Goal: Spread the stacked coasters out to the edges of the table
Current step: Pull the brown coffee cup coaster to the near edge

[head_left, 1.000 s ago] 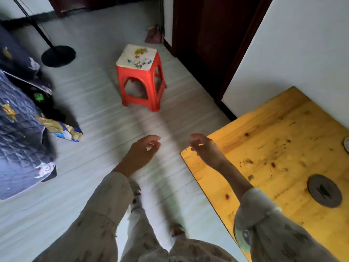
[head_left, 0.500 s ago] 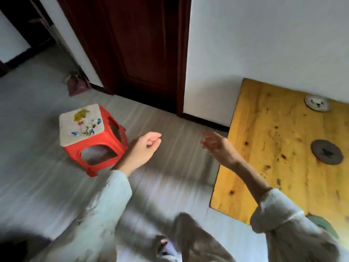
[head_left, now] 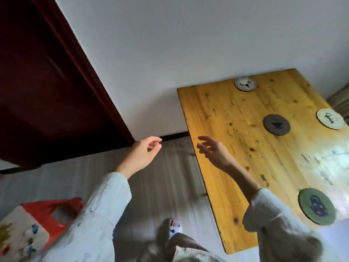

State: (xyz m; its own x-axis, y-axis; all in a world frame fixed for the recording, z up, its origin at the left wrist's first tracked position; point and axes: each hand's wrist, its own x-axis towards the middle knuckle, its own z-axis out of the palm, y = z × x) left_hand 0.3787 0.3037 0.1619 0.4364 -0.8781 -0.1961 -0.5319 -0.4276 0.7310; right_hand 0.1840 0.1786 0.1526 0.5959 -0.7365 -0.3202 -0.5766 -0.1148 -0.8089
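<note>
A yellow wooden table fills the right of the view. On it lie a white coaster at the far edge, a dark grey coaster near the middle, a cream coaster at the right edge and a green coaster at the near side. My right hand hovers over the table's left edge, fingers apart, holding nothing. My left hand is raised over the floor left of the table, empty, fingers loosely curled.
A dark red door stands at the left against a white wall. A red plastic stool with a patterned top sits at the lower left. My foot shows on the grey floor by the table's left edge.
The view has swung right and the picture is blurred. More of the table and its coasters have come into sight. The stool has slid to the lower left. Both hands stay raised and empty.
</note>
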